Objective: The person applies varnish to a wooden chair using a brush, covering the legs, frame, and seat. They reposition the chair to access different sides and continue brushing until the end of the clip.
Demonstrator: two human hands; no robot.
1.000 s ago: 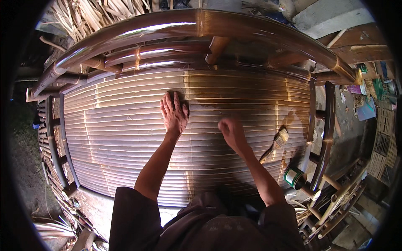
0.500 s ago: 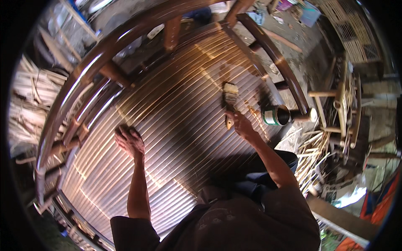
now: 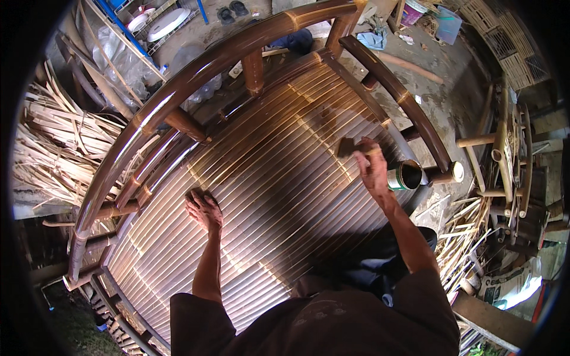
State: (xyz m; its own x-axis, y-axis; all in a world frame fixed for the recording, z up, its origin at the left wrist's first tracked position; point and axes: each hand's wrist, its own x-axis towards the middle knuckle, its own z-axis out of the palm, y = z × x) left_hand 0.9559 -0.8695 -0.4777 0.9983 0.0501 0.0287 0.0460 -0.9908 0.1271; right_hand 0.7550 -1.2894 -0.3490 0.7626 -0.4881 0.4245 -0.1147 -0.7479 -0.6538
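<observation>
A wide bamboo seat (image 3: pixel 255 196) of long slats lies beneath both my hands, its far slats dark and glossy and its near ones paler. My left hand (image 3: pixel 205 209) rests flat on the slats at the left with its fingers stretched out. In my right hand (image 3: pixel 373 169) is a paintbrush (image 3: pixel 347 147), gripped by the handle, its dark bristles pointing left over the seat. Whether the bristles touch the slats I cannot tell. Just right of that hand stands an open green-and-white can (image 3: pixel 394 180), dark inside, near the seat's right edge.
A curved brown bamboo rail (image 3: pixel 225 56) bounds the seat at the far and left sides. Split bamboo strips (image 3: pixel 59 139) are heaped at the left, more strips (image 3: pixel 460 237) at the right. A bamboo frame (image 3: pixel 502 151) stands far right; a clear tub (image 3: pixel 447 26) sits at the back.
My right hand has lifted and moved right toward the can, and the brush has turned from pointing away to pointing left. My left hand stays on the slats. The whole view has shifted slightly.
</observation>
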